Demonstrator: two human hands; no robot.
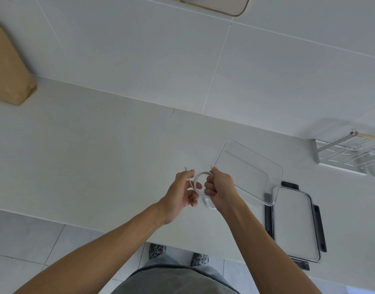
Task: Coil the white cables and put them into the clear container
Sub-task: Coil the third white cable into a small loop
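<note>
A: Both hands are up over the desk, just left of the container, and there's a white cable between them

B: How's the grip?

A: Right hand is a closed fist around one side of the loops, pressed up against the container's near-left wall. Left hand is half curled, thumb and fingers pinching the loose run of cable, with a short end poking up past the fingertips

B: So the coil's nearly there?

A: I'd say so: several turns are bunched in the right fist and only a short tail seems left to wrap. I can't make out whether it's one cable or more in that bundle

B: And the container?

A: Open and looks bare inside, nothing coiled in it yet as far as I can see. Its lid lies flat on the desk just in front of it, clips out

B: Any other cables waiting?

A: None visible on the desk. So my read: finish the last wrap, then a short move right to drop the coil in, and that part is not yet done
</note>
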